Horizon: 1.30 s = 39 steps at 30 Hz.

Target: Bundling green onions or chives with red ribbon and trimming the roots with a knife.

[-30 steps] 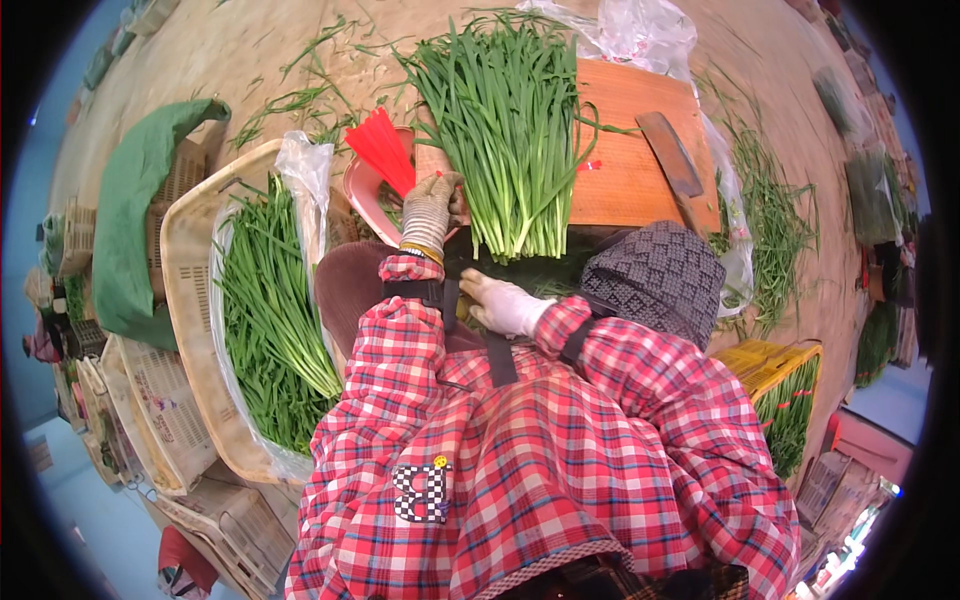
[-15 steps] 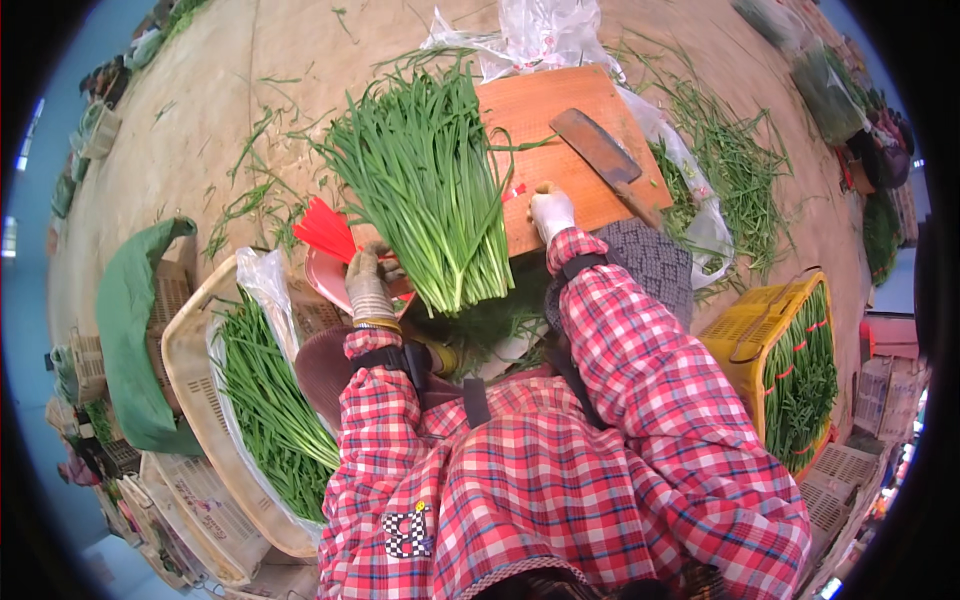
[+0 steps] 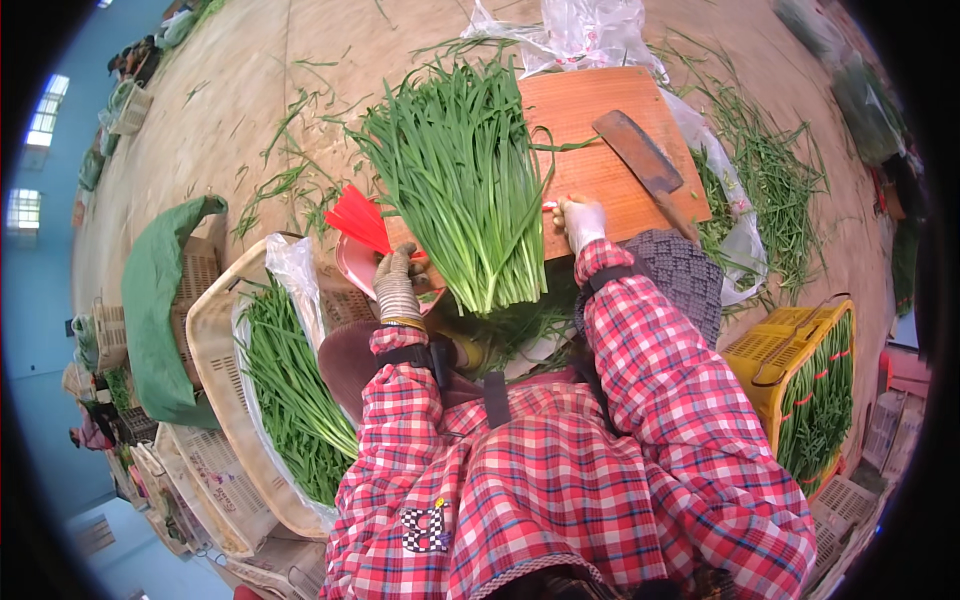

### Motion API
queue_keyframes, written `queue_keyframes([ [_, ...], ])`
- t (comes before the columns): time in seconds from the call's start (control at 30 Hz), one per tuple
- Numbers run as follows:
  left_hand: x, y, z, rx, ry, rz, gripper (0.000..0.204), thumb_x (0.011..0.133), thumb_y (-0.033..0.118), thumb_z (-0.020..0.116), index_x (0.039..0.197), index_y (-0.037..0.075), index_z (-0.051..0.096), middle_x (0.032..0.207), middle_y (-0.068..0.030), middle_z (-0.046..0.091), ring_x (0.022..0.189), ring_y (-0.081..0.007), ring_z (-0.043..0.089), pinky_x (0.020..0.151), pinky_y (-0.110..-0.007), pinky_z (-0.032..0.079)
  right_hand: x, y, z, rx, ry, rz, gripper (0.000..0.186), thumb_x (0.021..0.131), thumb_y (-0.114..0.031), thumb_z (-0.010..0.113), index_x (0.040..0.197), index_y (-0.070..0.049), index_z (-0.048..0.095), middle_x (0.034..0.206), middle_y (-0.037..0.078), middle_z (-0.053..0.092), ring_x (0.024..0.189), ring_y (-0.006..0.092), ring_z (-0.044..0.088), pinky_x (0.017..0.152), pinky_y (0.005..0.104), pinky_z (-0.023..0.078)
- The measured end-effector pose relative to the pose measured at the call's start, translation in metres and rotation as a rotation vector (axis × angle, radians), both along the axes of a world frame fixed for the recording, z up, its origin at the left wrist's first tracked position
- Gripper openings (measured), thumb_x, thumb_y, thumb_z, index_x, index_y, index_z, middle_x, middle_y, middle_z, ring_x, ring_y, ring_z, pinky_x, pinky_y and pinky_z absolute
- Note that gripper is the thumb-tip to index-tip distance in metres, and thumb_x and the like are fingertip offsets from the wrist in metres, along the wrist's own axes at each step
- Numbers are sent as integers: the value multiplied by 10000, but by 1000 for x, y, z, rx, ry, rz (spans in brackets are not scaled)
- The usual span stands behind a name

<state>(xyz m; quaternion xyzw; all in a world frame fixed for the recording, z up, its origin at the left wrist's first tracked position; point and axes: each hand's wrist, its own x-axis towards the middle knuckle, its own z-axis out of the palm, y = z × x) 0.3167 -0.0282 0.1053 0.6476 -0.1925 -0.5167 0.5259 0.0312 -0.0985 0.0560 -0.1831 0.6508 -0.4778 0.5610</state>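
Observation:
A thick bunch of garlic chives (image 3: 460, 180), pale stem ends toward me, lies across an orange cutting board (image 3: 570, 100). My right hand (image 3: 582, 222), in a pale glove, is closed just right of the stems, its fingertips pinching the end of a red strip (image 3: 549, 206). At the bunch's left side my left hand (image 3: 398, 275), in a dirty striped glove, is closed near the stem ends; a bit of red shows at its fingertips. Beneath the chives the strip's course is hidden. A fan of red strips (image 3: 358, 218) sits just beyond the left hand. A cleaver (image 3: 640, 155) rests on the board's right part.
On the left stands a cream crate (image 3: 215, 350) of loose chives, beside a green cloth (image 3: 155, 320) over another crate. A yellow crate (image 3: 765, 350) of tied bunches is at right. Plastic bags (image 3: 595, 35) and scattered trimmings (image 3: 775, 170) lie around the board.
The view has swung, so everything appears farther right. My right hand has come slightly closer to the bunch, and its fingertips now meet the red strip's end. The chives stay put on the board.

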Motion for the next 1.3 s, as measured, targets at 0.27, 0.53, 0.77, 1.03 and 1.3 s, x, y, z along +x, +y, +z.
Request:
queue_keyframes([
  [0.27,-7,-3,-11,-179,86,-139,232,914,189,575,930,-42,593,796,-107,615,648,-214,605,611,-341,546,14,63,1,-214,280,9,131,864,-125,640,896,-7,688,718,73,683,632,154,629,624,287,501],
  [0.53,-52,-14,6,-672,-869,-686,152,919,153,555,900,44,659,845,-55,597,798,-156,593,680,-290,482,58,35,58,-426,972,388,161,848,-220,583,905,-92,661,867,175,655,860,375,614,757,461,483],
  [0.77,-64,-5,17,-480,-771,-705,119,864,70,588,812,-26,636,842,-122,578,809,-250,586,730,-318,469,87,36,45,-506,1363,414,116,784,-112,587,893,-73,592,846,129,591,860,317,581,739,420,492],
  [1.03,-88,-12,29,-617,-580,-754,132,860,63,589,818,-44,652,962,-112,601,901,-207,582,805,-287,457,70,29,38,-465,856,346,115,826,-178,610,884,-85,643,815,132,651,818,333,631,718,442,500],
  [1.3,-110,-46,24,-605,-479,-814,114,841,39,603,863,-55,664,921,-112,641,859,-198,609,795,-285,478,31,13,17,-304,-95,330,103,902,-83,575,973,-50,641,807,-11,622,729,62,523,683,212,431],
])
